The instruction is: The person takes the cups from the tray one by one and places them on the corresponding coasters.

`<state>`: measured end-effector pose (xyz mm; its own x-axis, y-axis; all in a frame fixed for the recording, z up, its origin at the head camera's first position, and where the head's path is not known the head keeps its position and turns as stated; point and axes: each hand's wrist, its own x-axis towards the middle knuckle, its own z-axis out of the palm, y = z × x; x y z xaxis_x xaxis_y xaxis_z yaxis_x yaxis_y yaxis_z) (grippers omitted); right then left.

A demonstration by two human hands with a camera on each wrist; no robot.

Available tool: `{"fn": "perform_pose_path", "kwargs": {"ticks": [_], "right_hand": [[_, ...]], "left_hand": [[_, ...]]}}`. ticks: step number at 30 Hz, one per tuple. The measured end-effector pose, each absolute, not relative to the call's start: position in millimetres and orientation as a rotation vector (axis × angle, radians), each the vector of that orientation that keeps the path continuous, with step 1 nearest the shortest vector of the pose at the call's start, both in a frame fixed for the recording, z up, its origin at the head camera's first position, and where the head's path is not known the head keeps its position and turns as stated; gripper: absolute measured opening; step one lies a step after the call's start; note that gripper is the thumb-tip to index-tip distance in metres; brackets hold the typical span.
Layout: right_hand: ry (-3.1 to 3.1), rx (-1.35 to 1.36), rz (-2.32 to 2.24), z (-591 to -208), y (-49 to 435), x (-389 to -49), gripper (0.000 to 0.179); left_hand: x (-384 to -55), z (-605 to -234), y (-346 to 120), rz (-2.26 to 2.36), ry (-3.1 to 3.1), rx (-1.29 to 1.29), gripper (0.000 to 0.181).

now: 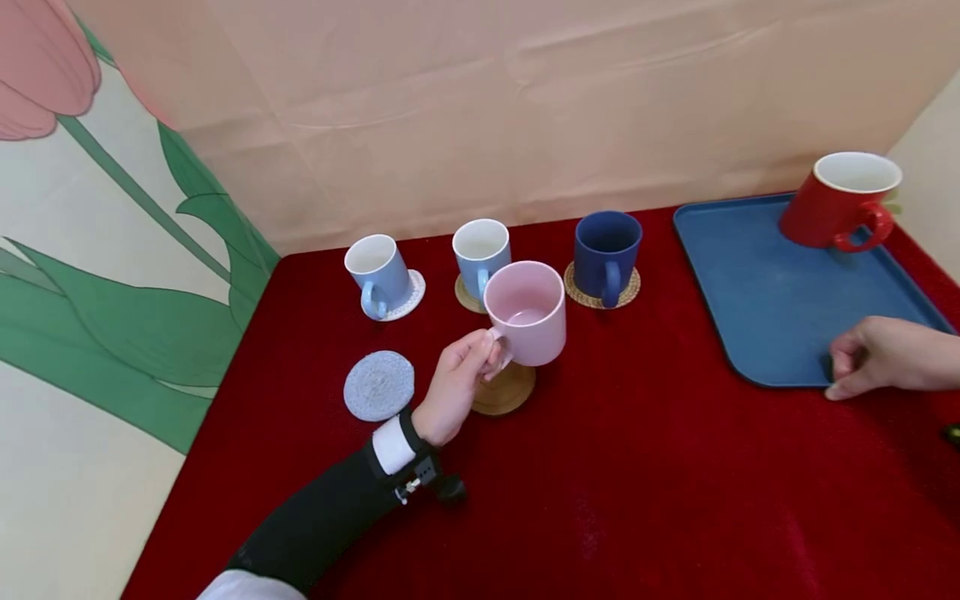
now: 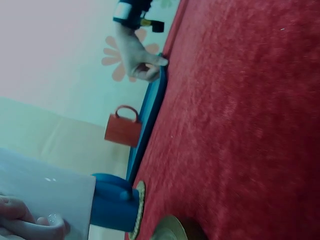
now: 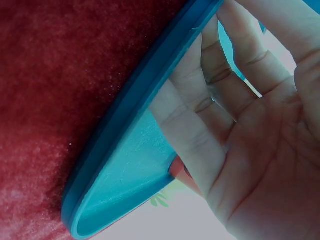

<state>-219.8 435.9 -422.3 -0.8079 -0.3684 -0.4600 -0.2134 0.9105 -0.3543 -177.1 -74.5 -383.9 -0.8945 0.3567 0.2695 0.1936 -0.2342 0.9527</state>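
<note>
My left hand grips a pink mug by its handle. The mug is upright and raised above a round wooden coaster, which it partly hides. In the left wrist view the mug's pale side fills the lower left, with the coaster below it. At the right, my right hand pinches the near rim of a blue tray. The right wrist view shows the fingers bent over that tray rim. A red mug stands at the tray's far end.
Two light blue mugs, one on a white lace coaster and one on a tan coaster, stand at the back. Right of them a dark blue mug sits on a woven coaster. A grey-blue coaster lies left of my left hand.
</note>
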Motion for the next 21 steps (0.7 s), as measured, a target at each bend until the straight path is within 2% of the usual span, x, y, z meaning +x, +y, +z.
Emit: {"fn": "perform_pose_path", "kwargs": {"ticks": [21], "right_hand": [[2.586,-0.448,-0.392,-418.3,442.6,-217.2,0.029]], "left_hand": [[-163.7,-395.2,-116.8,2.452,1.967,0.426,0.03]]}}
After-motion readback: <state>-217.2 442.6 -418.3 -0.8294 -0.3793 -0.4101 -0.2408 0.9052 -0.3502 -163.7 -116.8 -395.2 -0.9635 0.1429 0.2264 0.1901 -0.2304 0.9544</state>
